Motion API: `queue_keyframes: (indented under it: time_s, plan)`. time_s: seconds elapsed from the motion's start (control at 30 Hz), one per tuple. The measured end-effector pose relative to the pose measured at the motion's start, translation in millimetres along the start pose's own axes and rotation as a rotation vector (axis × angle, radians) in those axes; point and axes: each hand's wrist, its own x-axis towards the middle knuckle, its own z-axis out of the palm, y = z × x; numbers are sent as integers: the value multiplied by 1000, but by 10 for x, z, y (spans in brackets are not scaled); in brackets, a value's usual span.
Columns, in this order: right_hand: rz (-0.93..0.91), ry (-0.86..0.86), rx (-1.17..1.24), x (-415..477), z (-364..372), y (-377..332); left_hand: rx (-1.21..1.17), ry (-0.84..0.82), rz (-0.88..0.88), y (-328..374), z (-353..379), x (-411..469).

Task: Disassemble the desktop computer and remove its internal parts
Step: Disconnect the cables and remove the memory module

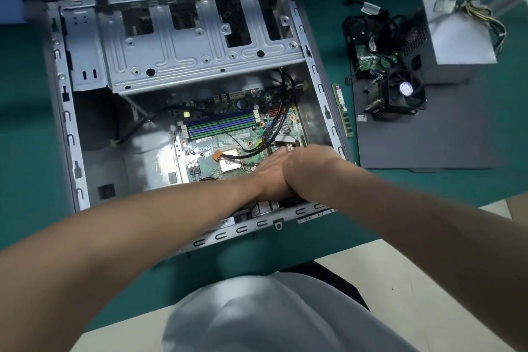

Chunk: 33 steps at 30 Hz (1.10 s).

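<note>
You are reaching two hands, left hand (pixel 267 177) under right hand (pixel 307 164), into one open computer case (pixel 68 134), both lying over its one motherboard (pixel 228 134), fingers hidden so I cannot tell the grip, one memory stick (pixel 343 111) lying just right of the case.

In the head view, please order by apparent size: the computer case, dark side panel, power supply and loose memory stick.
1. computer case
2. dark side panel
3. power supply
4. memory stick
The gaps are plain; none look alike.
</note>
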Motion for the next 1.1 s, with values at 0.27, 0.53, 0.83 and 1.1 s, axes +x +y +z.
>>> queue_keyframes:
  time_s: [0.27, 0.53, 0.83, 1.1]
  plan:
    - [-235, 93, -591, -279, -102, 239, 183, 4, 149, -17, -11, 24]
    - [-317, 130, -564, -242, -97, 200, 189, -17, 55, -13, -4, 83]
    - [-298, 53, -492, -210, -85, 219, 157, -24, 18, -39, 29, 124]
    - [-354, 38, -448, -272, -148, 184, 65, -24, -48, -43, 41, 117]
